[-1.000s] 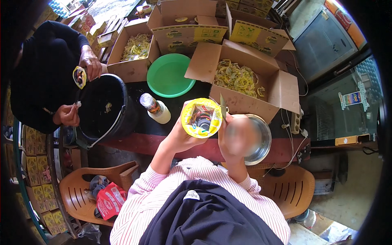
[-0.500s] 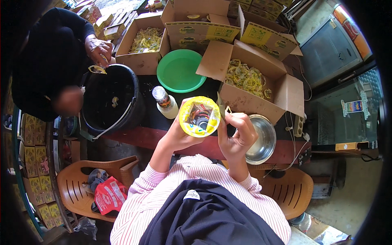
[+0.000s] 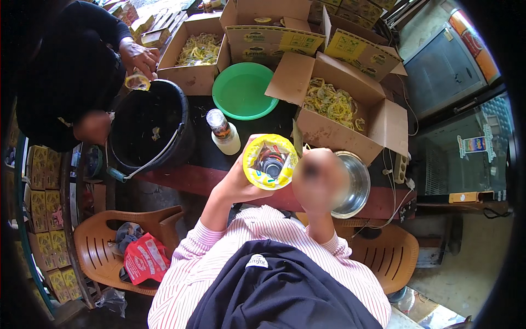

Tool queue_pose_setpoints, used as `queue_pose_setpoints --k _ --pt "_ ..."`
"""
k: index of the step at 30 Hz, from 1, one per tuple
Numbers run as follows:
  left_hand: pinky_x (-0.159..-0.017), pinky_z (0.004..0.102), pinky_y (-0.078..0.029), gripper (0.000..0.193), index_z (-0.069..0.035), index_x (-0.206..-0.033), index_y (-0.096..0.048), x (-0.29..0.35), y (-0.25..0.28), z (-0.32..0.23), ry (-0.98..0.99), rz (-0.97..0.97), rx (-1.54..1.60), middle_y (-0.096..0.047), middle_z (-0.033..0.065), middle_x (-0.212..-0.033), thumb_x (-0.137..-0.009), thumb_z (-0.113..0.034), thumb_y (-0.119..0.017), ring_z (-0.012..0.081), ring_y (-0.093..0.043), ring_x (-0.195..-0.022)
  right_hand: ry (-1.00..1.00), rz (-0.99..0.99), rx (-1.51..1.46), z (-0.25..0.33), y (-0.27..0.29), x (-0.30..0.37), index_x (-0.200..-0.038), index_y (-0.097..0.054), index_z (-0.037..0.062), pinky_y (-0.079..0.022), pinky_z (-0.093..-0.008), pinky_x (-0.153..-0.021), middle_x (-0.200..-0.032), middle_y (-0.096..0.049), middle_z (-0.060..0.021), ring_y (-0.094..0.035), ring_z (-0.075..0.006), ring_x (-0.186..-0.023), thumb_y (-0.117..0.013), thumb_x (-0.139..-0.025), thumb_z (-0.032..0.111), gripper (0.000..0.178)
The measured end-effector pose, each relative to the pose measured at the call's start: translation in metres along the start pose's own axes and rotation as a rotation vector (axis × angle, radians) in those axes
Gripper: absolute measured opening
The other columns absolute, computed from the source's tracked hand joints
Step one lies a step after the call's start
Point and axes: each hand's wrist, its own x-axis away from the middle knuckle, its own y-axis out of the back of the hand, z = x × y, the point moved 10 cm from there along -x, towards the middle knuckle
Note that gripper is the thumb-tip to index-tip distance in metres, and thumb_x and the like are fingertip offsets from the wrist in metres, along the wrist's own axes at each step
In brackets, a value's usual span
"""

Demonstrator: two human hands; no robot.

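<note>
A plastic cup (image 3: 272,163) with a yellow printed film top, torn open in the middle, is held up in front of me. My left hand (image 3: 236,183) is closed round its side. Through the opening I see dark and silvery shapes inside. Just right of the rim my right hand (image 3: 319,181) is closed, its fingers blurred, on a thin, flat knife (image 3: 297,138) whose blade stands up beside the cup. A small yellow bit shows by its fingertips. Beyond the cup stands a white bottle (image 3: 226,141) with a clear cap and dark label.
A metal bowl (image 3: 356,189) sits by my right hand. Beyond are a green basin (image 3: 245,114) of liquid, a box (image 3: 378,131) of yellow strips and another box (image 3: 197,79) like it. At left, another person's hand (image 3: 138,57) holds a cup over a black bucket (image 3: 178,145).
My cup shifts slightly right and down, staying in my left hand. My right hand has moved little beside the rim. The other person's hand has shifted right over the bucket.
</note>
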Motion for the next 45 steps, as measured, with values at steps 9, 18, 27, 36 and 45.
queue_pose_setpoints --k 9,18,27,36,45 --pt "-0.090 0.0286 -0.041 0.073 -0.002 -0.121 -0.036 0.000 0.002 0.004 0.022 -0.152 0.190 -0.038 0.0074 -0.115 -0.062 -0.009 -0.079 0.0154 -0.046 -0.108 -0.005 -0.020 -0.004 0.004 0.002 0.005 -0.079 -0.061 0.0011 -0.047 -0.0228 -0.055 -0.069 -0.061 -0.0091 -0.060 -0.0153 -0.060 -0.068 -0.066 -0.008 0.018" --pt "-0.093 0.0291 -0.039 0.075 -0.003 -0.123 -0.033 0.002 0.002 0.008 0.030 -0.155 0.263 -0.038 0.0072 -0.117 -0.063 -0.006 -0.078 0.0153 -0.046 -0.110 0.012 -0.051 0.062 0.012 0.005 0.007 -0.078 -0.061 0.0025 -0.045 -0.0216 -0.048 -0.069 -0.060 -0.0086 -0.059 -0.0146 -0.059 -0.069 -0.066 -0.006 0.017" --pt "-0.095 0.0292 -0.038 0.072 -0.001 -0.124 -0.034 0.004 -0.001 0.005 0.025 -0.111 0.190 -0.037 0.0073 -0.118 -0.065 -0.004 -0.076 0.0163 -0.046 -0.110 0.096 -0.044 0.135 0.019 0.003 0.010 -0.078 -0.060 0.0022 -0.044 -0.0232 -0.050 -0.068 -0.058 -0.0074 -0.057 -0.0151 -0.058 -0.069 -0.065 -0.007 0.018" --pt "-0.094 0.0292 -0.038 0.075 0.000 -0.124 -0.033 0.007 -0.002 0.007 -0.003 -0.053 0.067 -0.036 0.0080 -0.119 -0.064 -0.003 -0.077 0.0169 -0.046 -0.110 0.139 -0.062 0.162 0.021 0.000 0.008 -0.077 -0.061 0.0017 -0.046 -0.0241 -0.053 -0.067 -0.058 -0.0082 -0.057 -0.0173 -0.057 -0.068 -0.064 -0.010 0.019" --pt "-0.096 0.0291 -0.037 0.073 -0.001 -0.126 -0.032 0.004 -0.006 0.014 0.120 -0.098 0.442 -0.042 0.0069 -0.120 -0.067 -0.005 -0.075 0.0159 -0.045 -0.112 -0.039 -0.069 -0.011 0.001 0.006 0.007 -0.078 -0.061 0.0004 -0.048 -0.0251 -0.056 -0.068 -0.059 -0.0088 -0.059 -0.0161 -0.060 -0.068 -0.065 -0.009 0.017"
